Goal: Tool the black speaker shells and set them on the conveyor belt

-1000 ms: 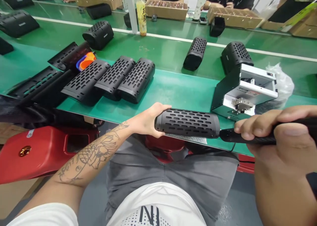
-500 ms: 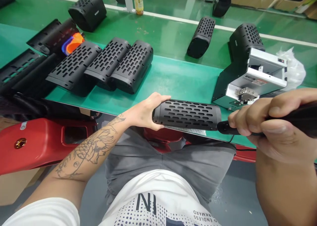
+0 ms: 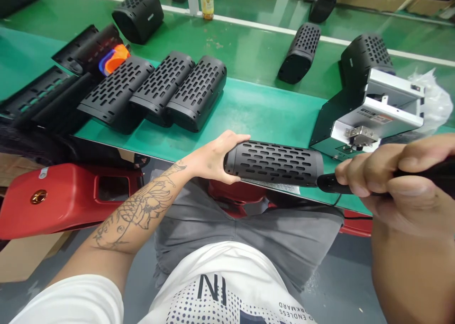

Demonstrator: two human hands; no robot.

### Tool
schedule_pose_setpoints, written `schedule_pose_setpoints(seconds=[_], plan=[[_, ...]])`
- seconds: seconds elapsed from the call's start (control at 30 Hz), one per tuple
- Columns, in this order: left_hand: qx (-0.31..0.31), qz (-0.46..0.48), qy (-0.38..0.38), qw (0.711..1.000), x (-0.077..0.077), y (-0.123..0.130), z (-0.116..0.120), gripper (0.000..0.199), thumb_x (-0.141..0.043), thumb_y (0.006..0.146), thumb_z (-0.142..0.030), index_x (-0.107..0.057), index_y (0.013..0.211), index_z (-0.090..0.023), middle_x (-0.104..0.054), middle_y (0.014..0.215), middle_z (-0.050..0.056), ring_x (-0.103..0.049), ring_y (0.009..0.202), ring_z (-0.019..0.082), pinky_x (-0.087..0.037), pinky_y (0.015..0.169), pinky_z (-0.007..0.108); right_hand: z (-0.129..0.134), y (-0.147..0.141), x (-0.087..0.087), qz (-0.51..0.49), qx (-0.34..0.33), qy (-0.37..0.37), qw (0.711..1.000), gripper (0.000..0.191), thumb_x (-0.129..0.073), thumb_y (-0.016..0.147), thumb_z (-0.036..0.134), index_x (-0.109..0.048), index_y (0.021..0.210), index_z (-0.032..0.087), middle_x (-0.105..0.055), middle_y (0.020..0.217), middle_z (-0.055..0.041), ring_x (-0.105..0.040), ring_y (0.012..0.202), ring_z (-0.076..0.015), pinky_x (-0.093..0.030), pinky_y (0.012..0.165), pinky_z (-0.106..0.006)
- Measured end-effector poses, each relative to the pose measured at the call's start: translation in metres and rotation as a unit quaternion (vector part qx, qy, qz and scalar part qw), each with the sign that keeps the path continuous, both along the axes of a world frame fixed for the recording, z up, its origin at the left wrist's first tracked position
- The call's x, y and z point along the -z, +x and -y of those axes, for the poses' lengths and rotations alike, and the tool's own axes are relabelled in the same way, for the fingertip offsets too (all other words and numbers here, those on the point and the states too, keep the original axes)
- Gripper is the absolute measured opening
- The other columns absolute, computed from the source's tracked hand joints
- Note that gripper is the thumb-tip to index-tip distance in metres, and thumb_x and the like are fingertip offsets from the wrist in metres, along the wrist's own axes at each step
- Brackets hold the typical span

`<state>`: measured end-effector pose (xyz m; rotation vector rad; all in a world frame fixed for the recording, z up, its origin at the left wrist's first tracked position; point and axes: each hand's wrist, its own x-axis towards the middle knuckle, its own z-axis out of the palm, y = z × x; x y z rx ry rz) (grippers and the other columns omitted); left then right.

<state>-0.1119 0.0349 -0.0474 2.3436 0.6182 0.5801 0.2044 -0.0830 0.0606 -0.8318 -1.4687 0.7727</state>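
My left hand (image 3: 213,159) grips the left end of a black perforated speaker shell (image 3: 275,163), held level at the near edge of the green bench (image 3: 256,120). My right hand (image 3: 398,182) is closed around a black electric screwdriver (image 3: 337,184) whose tip meets the shell's right end. The tip's exact contact is hidden by the shell's end.
Three perforated shells (image 3: 159,94) lie side by side at left, with flat black grilles (image 3: 39,96) and an orange piece (image 3: 115,58) beyond. Two more shells (image 3: 300,54) sit on the conveyor. A metal screw feeder (image 3: 369,113) stands right. A red stool (image 3: 64,198) sits below left.
The view has tilted down and shifted a little; both hands keep the same hold on the shell and the screwdriver, with the tip staying at the shell's right end.
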Motion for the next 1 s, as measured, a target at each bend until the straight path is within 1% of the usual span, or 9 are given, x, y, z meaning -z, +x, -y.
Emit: schedule_pose_setpoints(seconds=[0.13,0.23,0.33,0.53,0.63,0.73,0.8,0.87,1.0], plan=[[-0.013,0.004,-0.007,1.000,0.002,0.000,0.002,0.110,-0.095,0.071,-0.032,-0.041,0.166,-0.032,-0.058,0.144,0.011,-0.063,0.135,0.036,-0.055,0.120,0.052,0.001,0.000,0.005,-0.026,0.006,-0.004,1.000,0.036,-0.099,0.075,0.039,-0.068,0.086,0.026,-0.055,0.051,0.0078,-0.048,0.037,-0.0136,-0.051,0.042,-0.034],[-0.015,0.005,-0.003,1.000,0.003,0.001,0.002,0.111,-0.096,0.069,-0.032,-0.042,0.166,-0.030,-0.058,0.143,0.012,-0.063,0.134,0.036,-0.055,0.120,0.053,0.004,0.001,0.008,-0.042,0.019,-0.019,0.999,0.049,-0.103,0.069,0.041,-0.057,0.075,0.025,-0.051,0.049,0.0087,-0.044,0.035,-0.0124,-0.048,0.040,-0.033],[-0.014,0.009,-0.001,1.000,0.003,0.001,0.002,0.111,-0.097,0.068,-0.031,-0.043,0.165,-0.029,-0.059,0.143,0.012,-0.063,0.133,0.036,-0.054,0.120,0.053,0.005,0.001,0.010,-0.047,0.039,-0.019,0.998,0.058,-0.104,0.066,0.044,-0.050,0.071,0.025,-0.048,0.048,0.0091,-0.044,0.034,-0.0123,-0.049,0.040,-0.033],[-0.018,-0.001,-0.003,1.000,0.002,0.001,0.002,0.112,-0.097,0.068,-0.032,-0.043,0.166,-0.030,-0.059,0.143,0.011,-0.063,0.133,0.035,-0.055,0.120,0.052,0.002,-0.006,0.010,-0.034,0.044,0.016,0.998,0.041,-0.101,0.073,0.043,-0.065,0.084,0.026,-0.056,0.052,0.0076,-0.049,0.038,-0.0142,-0.052,0.042,-0.034],[-0.017,0.000,0.002,1.000,0.002,0.001,0.002,0.112,-0.097,0.068,-0.033,-0.042,0.166,-0.030,-0.058,0.143,0.012,-0.063,0.133,0.035,-0.056,0.120,0.052,0.000,-0.003,0.009,-0.013,0.010,0.009,1.000,0.034,-0.098,0.078,0.040,-0.071,0.093,0.025,-0.061,0.056,0.0059,-0.052,0.041,-0.0144,-0.053,0.044,-0.035],[-0.016,0.013,0.010,1.000,0.004,0.001,0.002,0.112,-0.096,0.068,-0.032,-0.043,0.166,-0.028,-0.059,0.142,0.012,-0.063,0.132,0.035,-0.056,0.119,0.051,-0.002,0.006,0.009,-0.014,-0.040,0.005,0.999,0.035,-0.096,0.082,0.039,-0.064,0.087,0.025,-0.056,0.054,0.0083,-0.050,0.039,-0.0131,-0.052,0.043,-0.034],[-0.018,0.019,0.011,1.000,0.005,0.002,0.003,0.112,-0.097,0.066,-0.031,-0.044,0.166,-0.028,-0.059,0.141,0.012,-0.063,0.132,0.035,-0.056,0.119,0.051,-0.002,0.011,0.011,-0.019,-0.041,0.006,0.999,0.041,-0.096,0.081,0.041,-0.058,0.082,0.025,-0.052,0.052,0.0100,-0.048,0.038,-0.0124,-0.052,0.042,-0.034],[-0.019,0.023,0.012,0.999,0.007,0.002,0.003,0.113,-0.097,0.065,-0.030,-0.044,0.165,-0.027,-0.059,0.142,0.012,-0.063,0.133,0.035,-0.056,0.119,0.051,0.000,0.009,0.016,-0.018,-0.011,0.010,1.000,0.043,-0.097,0.080,0.043,-0.058,0.083,0.025,-0.052,0.053,0.0100,-0.049,0.040,-0.0128,-0.053,0.043,-0.035],[-0.020,0.031,0.022,0.999,0.011,0.001,0.003,0.111,-0.096,0.067,-0.031,-0.044,0.166,-0.024,-0.059,0.142,0.013,-0.064,0.132,0.034,-0.057,0.117,0.050,0.012,-0.015,0.028,-0.043,0.124,0.057,0.990,0.037,-0.095,0.084,0.042,-0.063,0.094,0.026,-0.059,0.061,0.0080,-0.052,0.048,-0.0137,-0.055,0.050,-0.036]])
